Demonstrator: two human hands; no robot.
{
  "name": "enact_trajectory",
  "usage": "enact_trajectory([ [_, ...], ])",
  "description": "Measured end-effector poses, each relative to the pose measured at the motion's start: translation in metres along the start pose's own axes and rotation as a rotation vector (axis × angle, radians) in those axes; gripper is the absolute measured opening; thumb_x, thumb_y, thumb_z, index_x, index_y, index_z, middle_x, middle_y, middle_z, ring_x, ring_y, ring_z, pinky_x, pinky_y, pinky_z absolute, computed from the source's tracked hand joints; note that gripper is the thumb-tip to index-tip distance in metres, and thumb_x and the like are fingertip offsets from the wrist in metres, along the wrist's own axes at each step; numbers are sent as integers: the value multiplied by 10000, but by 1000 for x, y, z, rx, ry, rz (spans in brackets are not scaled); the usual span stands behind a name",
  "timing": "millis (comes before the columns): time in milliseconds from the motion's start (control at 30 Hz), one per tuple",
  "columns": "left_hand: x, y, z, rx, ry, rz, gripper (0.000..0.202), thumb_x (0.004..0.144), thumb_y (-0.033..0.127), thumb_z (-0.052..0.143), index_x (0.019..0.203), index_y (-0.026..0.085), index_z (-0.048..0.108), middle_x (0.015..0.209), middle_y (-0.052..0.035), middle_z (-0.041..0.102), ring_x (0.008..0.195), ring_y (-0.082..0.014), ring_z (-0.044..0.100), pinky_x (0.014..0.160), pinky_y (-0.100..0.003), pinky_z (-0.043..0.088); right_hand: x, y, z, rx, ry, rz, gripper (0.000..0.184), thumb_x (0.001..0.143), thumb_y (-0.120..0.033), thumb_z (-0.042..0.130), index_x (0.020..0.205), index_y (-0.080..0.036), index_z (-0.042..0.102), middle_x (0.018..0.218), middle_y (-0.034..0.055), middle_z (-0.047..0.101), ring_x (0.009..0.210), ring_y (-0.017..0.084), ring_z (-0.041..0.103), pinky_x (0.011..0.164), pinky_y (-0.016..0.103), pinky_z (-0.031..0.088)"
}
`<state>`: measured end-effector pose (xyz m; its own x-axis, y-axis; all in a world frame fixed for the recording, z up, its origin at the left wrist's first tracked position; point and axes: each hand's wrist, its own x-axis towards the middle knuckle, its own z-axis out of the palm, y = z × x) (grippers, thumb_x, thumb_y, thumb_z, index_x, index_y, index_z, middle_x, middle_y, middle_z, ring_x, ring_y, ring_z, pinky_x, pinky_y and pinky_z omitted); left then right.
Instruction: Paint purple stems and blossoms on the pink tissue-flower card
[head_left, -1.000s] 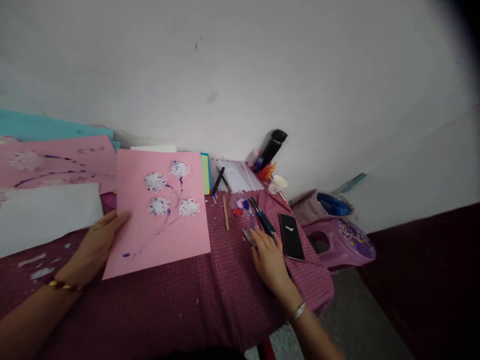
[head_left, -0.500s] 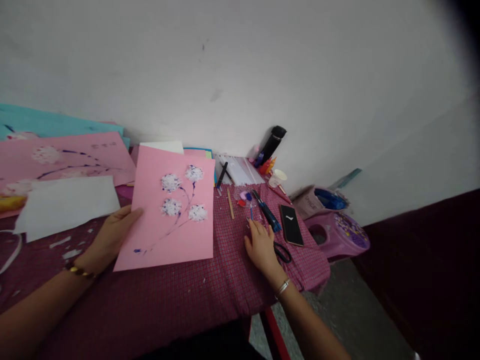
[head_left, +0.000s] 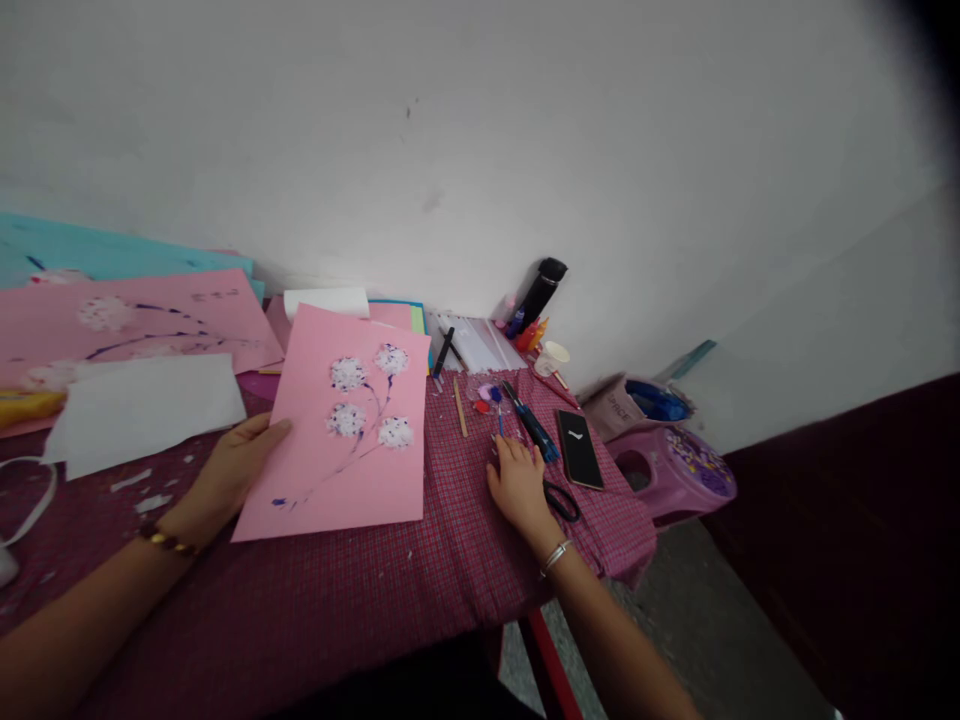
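Observation:
My left hand (head_left: pixel 241 462) pinches the left edge of a pink sheet of paper (head_left: pixel 397 490), tilted up over the table. White dabbed flower heads with purple specks and thin purple stems are painted on it. My right hand (head_left: pixel 519 480) lies on the tablecloth with its fingers forward and thumb apart. Its fingertips cover the near end of a thin blue stick (head_left: pixel 501 424), perhaps a brush. Close by are scissors (head_left: pixel 562 502) with black handles, partly under the hand, and a blue-handled tool (head_left: pixel 538 435).
Beyond the right hand lie paint blobs (head_left: pixel 484 398) on clear plastic, a wooden stick (head_left: pixel 460 408), a phone (head_left: pixel 580 450), paint bottles (head_left: pixel 531 335), a cup (head_left: pixel 553 357) and a black flask (head_left: pixel 541 290). White paper (head_left: pixel 150 410) and another painted pink sheet (head_left: pixel 247 320) are at left.
The pink sheet's top has tipped slightly back and down in my left hand. My right hand stays in nearly the same spot; the view has shifted slightly.

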<state>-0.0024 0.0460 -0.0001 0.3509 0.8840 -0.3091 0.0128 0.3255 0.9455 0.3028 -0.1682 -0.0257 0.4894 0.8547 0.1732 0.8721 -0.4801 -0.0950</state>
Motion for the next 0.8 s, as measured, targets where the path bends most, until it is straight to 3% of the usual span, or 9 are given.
enact_trajectory([
  [333, 2, -3, -5, -6, -6, -12, 479, 692, 401, 751, 1105, 195, 625, 799, 30, 730, 598, -118, 596, 591, -218, 501, -2, 15, -2, 60, 137, 14, 387, 889, -205, 438, 1251, -123, 550, 1276, 152, 606, 1208, 246, 514, 1102, 505, 195],
  [567, 1, -1, -3, -19, -17, 13, 510, 698, 414, 751, 1115, 153, 613, 785, 5, 728, 588, -131, 605, 584, -226, 496, 0, 10, 4, 30, 81, -6, 422, 883, -216, 441, 1285, -119, 528, 1265, 166, 609, 1200, 273, 517, 1080, 527, 226],
  [800, -1, 0, 1, -56, 2, -11, 469, 691, 371, 758, 1088, 165, 615, 735, 34, 717, 536, -110, 593, 566, -221, 496, -3, 0, 8, 7, 29, -17, 461, 879, -242, 448, 1303, -74, 517, 1309, 198, 578, 1240, 297, 495, 1093, 524, 208],
])
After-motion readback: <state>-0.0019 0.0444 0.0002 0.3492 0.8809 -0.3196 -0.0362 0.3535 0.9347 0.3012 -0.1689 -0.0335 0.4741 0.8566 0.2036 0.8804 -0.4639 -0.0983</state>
